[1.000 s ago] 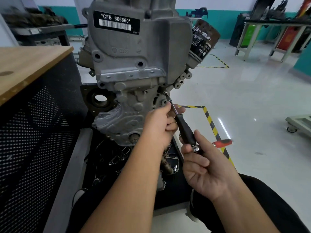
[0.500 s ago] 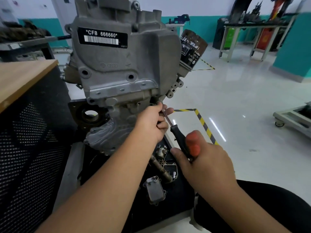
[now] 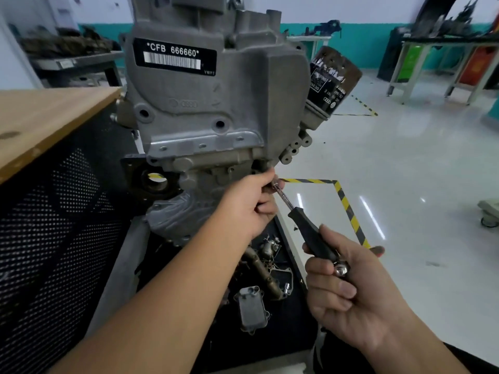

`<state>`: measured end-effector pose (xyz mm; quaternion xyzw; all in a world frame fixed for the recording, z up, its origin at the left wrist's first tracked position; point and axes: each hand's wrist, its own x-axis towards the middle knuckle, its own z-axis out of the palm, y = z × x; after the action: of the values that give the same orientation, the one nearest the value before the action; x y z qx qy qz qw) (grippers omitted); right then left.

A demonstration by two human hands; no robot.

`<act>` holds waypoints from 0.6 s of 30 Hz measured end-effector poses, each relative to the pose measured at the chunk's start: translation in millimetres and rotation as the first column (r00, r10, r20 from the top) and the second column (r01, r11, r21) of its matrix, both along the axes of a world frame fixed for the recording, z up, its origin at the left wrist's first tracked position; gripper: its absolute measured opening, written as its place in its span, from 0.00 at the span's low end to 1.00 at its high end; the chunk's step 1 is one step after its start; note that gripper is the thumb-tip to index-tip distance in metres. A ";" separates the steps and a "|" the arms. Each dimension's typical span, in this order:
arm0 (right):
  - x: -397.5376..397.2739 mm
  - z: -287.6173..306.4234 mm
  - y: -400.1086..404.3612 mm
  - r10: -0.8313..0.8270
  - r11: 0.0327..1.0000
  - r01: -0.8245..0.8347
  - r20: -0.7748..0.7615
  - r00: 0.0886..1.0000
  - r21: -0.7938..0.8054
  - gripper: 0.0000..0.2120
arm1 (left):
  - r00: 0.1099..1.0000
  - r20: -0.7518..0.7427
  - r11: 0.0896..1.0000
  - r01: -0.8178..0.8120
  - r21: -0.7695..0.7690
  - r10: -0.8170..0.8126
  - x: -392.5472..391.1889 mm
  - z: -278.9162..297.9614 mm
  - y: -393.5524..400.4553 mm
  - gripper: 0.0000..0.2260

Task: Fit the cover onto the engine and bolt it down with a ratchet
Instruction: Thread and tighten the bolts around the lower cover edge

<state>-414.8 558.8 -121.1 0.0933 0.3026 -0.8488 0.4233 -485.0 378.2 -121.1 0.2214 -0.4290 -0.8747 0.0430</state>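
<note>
A grey cast cover [image 3: 205,103] with a "CFB 666660" label sits on the front of the engine [image 3: 189,206]. My left hand [image 3: 248,203] pinches the tip end of the ratchet tool's steel shaft at the cover's lower right corner; the bolt there is hidden by my fingers. The ratchet [image 3: 310,236] has a black handle and a red lever at its rear end. My right hand [image 3: 348,290] grips that rear end, fingers curled round the chrome head.
A wooden-topped bench with a black perforated side [image 3: 54,211] stands at the left. A black tray [image 3: 286,306] below the engine holds loose metal parts [image 3: 252,306]. An oil filter [image 3: 329,85] sticks out at the engine's right. Yellow-black floor tape [image 3: 348,211] lies beyond.
My right hand turned on the ratchet's rear end, from palm over the red lever to fingers curled round the chrome head. My left hand stayed at the bolt. The view drew closer.
</note>
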 end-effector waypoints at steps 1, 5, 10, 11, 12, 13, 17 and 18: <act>-0.1 -1.9 0.5 -0.019 0.994 0.027 -0.073 0.997 0.104 0.13 | 1.000 0.013 0.998 -0.025 -0.050 0.026 0.4 1.1 0.4 0.09; 4.1 -4.1 -4.9 -0.007 0.828 0.309 -0.544 0.839 0.467 0.18 | 0.993 0.054 0.977 -0.096 -0.192 0.109 1.3 4.2 0.6 0.08; -2.0 2.1 -1.1 0.298 0.466 0.699 -0.840 0.454 0.543 0.13 | 0.995 0.034 0.979 -0.081 -0.188 0.089 3.0 2.7 3.0 0.09; -4.6 2.9 1.8 0.277 0.475 0.684 -0.832 0.480 0.553 0.12 | 0.999 0.023 0.988 -0.034 -0.152 0.038 5.5 1.1 3.5 0.10; -7.2 3.6 3.8 0.252 0.505 0.651 -0.818 0.517 0.566 0.12 | 1.000 0.007 0.994 0.029 -0.109 -0.028 7.3 -0.4 3.5 0.13; -9.3 3.5 4.4 0.212 0.548 0.609 -0.799 0.562 0.573 0.11 | 0.996 -0.013 0.994 0.086 -0.069 -0.087 8.0 -1.1 3.1 0.14; -5.7 7.4 -3.8 -0.074 0.793 0.423 -0.619 0.782 0.439 0.12 | 0.993 -0.027 0.994 0.113 -0.004 -0.113 4.4 3.1 1.7 0.14; -4.6 9.3 -5.8 -0.134 0.847 0.373 -0.526 0.840 0.379 0.11 | 0.994 -0.027 0.994 0.108 -0.015 -0.108 4.1 4.0 1.4 0.14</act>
<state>-419.4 553.1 -111.7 0.0194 0.5773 -0.7963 0.1796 -480.9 379.6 -117.2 0.1851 -0.4456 -0.8759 0.0032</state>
